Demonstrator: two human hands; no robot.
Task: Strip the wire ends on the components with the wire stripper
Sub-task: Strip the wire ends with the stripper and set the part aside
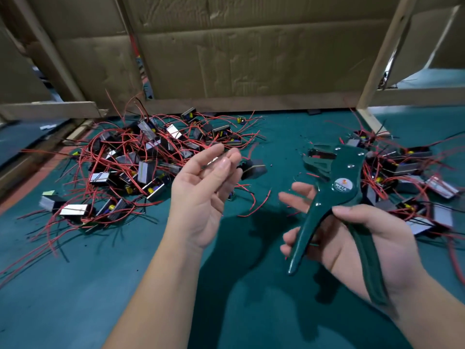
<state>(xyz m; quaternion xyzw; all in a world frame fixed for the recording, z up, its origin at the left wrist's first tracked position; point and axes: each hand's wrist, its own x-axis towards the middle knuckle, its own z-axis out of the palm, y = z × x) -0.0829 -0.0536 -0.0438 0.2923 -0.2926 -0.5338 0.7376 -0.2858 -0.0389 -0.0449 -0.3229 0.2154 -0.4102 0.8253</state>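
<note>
Dark green plastic covers the wire stripper (344, 187), which is gripped in the right hand (372, 243) above the right side of the teal mat (75, 285). Its long axis is set on a diagonal: the head is pointed up and to the left, away from the person, while the two handles are spread apart and directed down towards the wrist. The thumb is laid across the upper handle and the fingers are curled behind the lower one, so the head is carried well beyond the fingertips. The left hand (203, 195) is held palm-up with its fingers loosely straight and nothing gripped in it; it is blurred. Just past its fingertips a single black component (253, 168) is seen, also blurred, and whether it is resting on the mat cannot be told. A heap of components with red wires (141, 159) is spread behind and to the left of the left hand, and a second heap (407, 182) is piled to the right, behind the stripper. Between the two heaps a strip of mat is left open, dotted with a few loose red wire pieces. The far edge is closed off by a cardboard wall (251, 59) and a wooden rail (47, 109).
</note>
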